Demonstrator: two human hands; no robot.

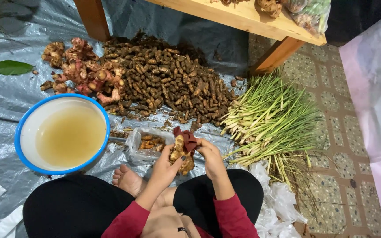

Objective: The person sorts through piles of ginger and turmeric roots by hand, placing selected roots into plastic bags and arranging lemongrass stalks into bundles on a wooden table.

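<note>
Ginger root [181,155], knobby, tan and soil-marked, sits upright between both hands above the lap. Left hand [166,165] is closed around its lower side; right hand [209,155] presses a dark red cloth [187,137] onto its top. Blue-rimmed basin [61,134] holds cloudy yellowish water (left of hands). Clear plastic bag [144,143] holds small root pieces.

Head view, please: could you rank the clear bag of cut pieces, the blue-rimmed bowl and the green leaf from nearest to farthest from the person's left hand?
From the left hand:
1. Clear bag of cut pieces, just beyond it, up-left.
2. Blue-rimmed bowl, farther left on the tarp.
3. Green leaf, far upper left.
</note>
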